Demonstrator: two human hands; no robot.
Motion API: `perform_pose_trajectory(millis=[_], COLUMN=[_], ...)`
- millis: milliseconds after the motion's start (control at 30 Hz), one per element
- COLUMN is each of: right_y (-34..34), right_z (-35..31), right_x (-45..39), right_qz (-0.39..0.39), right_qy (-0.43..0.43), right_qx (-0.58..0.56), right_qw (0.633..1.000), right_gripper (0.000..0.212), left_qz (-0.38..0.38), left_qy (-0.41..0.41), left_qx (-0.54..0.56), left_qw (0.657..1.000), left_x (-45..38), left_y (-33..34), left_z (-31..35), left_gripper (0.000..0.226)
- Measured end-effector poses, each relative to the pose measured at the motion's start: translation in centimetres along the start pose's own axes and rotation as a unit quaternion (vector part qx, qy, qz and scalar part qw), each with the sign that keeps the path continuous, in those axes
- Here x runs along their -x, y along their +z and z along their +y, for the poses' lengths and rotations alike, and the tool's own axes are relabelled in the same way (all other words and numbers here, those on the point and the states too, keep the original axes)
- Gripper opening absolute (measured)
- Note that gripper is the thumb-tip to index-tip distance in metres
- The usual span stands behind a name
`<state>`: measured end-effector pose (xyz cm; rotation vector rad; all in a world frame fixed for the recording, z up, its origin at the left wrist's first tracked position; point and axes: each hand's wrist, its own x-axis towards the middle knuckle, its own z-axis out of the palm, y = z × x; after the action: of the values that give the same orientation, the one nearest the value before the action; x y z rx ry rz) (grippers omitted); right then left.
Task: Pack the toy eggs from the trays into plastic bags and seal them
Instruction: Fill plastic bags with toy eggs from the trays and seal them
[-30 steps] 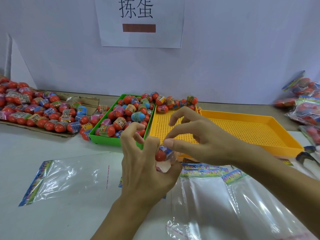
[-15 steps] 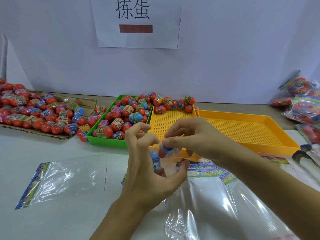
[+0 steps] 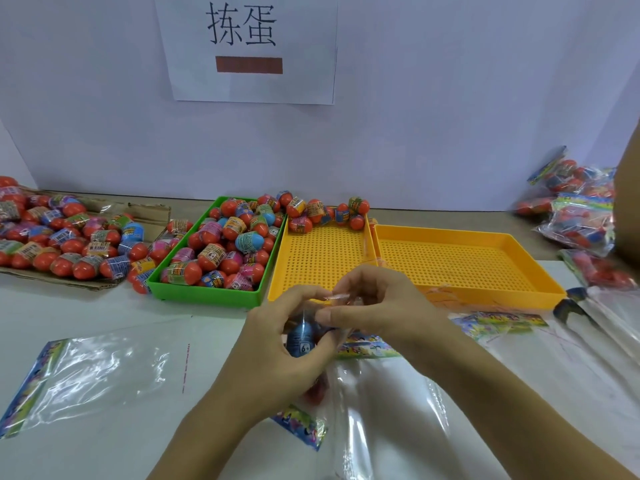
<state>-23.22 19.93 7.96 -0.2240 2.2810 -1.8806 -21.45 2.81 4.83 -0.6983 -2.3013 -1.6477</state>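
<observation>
Both hands working one toy egg at a bag mouth; three trays behind.

The left hand (image 3: 277, 355) curls its fingers round one blue-labelled egg (image 3: 300, 337), in front of the trays. The right hand (image 3: 377, 306) pinches a thin clear bag edge (image 3: 337, 297) between thumb and forefinger. One green tray (image 3: 207, 295) is heaped with eggs; of two yellow trays, the near-left one (image 3: 322, 258) holds a few at its far end and the right one (image 3: 460, 258) holds no eggs. One empty bag (image 3: 97, 372) lies flat at left.

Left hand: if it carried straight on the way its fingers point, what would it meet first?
Probably the right hand, whose fingertips sit just beyond the left hand and its blue-banded toy egg; depth is unclear.
</observation>
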Motion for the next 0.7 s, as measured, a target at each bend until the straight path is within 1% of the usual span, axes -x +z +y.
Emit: perform_pose_trajectory(millis=[133,200,267,333,400,467,567,633,700], right_y=[0.1,0.0,0.1,0.5,0.9,1.2,1.3,1.4,1.7], right_z=[0.3,0.3,0.4,0.6,0.7,0.8,1.0,1.0,0.9], right_x=[0.6,1.1,1.8,2.3,2.3,2.2,2.2,2.4,2.5], right_qz=[0.029,0.027,0.014,0.01,0.025,0.048,0.075,0.085,0.085], right_qy=[-0.007,-0.022,-0.039,-0.056,-0.063,-0.057,-0.068,-0.086,-0.088], right_qx=[-0.042,-0.087,-0.087,-0.055,-0.058,-0.065,-0.063,-0.04,-0.015], right_qw=[0.999,0.996,0.995,0.997,0.996,0.995,0.993,0.992,0.992], right_gripper=[0.033,0.038,0.041,0.036,0.029,0.03,0.036,0.036,0.037], left_qz=[0.006,0.011,0.029,0.056,0.07,0.079,0.114,0.136,0.151], left_qy=[-0.015,-0.029,-0.042,-0.069,-0.095,-0.12,-0.149,-0.165,-0.17], left_qx=[0.018,0.064,0.131,0.184,0.233,0.26,0.302,0.309,0.293], left_qw=[1.0,0.997,0.99,0.979,0.965,0.955,0.935,0.927,0.929], left_x=[-0.1,-0.3,-0.5,-0.6,-0.6,-0.7,-0.8,-0.8,-0.7], left_y=[-0.2,-0.4,-0.7,-0.8,-0.7,-0.4,-0.2,-0.2,-0.1], left_z=[0.0,0.1,0.3,0.4,0.5,0.4,0.3,0.2,0.3], left_gripper=[0.026,0.026,0.026,0.02,0.013,0.012,0.016,0.026,0.039])
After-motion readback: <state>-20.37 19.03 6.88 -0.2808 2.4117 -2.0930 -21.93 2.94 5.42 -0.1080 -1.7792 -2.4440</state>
